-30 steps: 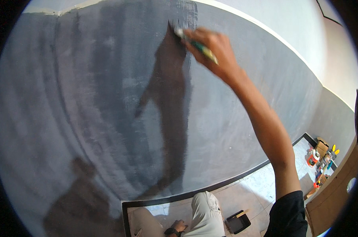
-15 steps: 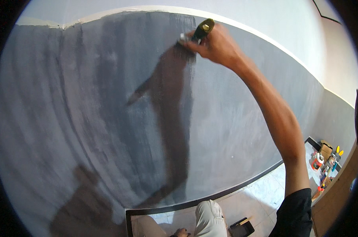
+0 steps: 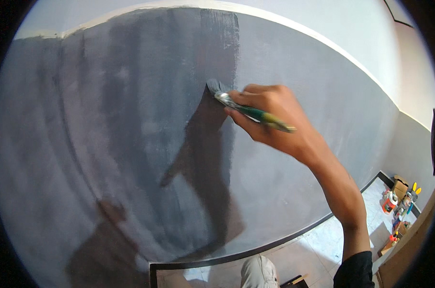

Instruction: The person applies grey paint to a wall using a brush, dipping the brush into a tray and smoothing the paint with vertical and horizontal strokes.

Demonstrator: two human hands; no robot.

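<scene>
My right hand (image 3: 275, 113) grips a paintbrush (image 3: 260, 115) with a green and yellow handle and a pale metal ferrule. Its grey-coated bristles touch or nearly touch the grey wall (image 3: 150, 96), pointing up and to the left. Around them lies a darker, streaky band of paint, which ends in a ragged vertical edge just right of the bristles. Lighter grey wall continues to the right. The shadow of my arm and brush falls on the wall below. My left hand is out of the picture.
A pale strip (image 3: 294, 19) runs along the top of the grey area. Dark skirting (image 3: 275, 241) meets the tiled floor. My knee (image 3: 258, 272) and a black tray (image 3: 295, 283) are at the bottom. Cans and a cardboard box (image 3: 400, 188) stand in the right corner, near a wooden edge (image 3: 409, 240).
My right hand has come down from near the pale strip, and the brush has swung from bristles-down to bristles up and left. My left hand has left the lower edge of view.
</scene>
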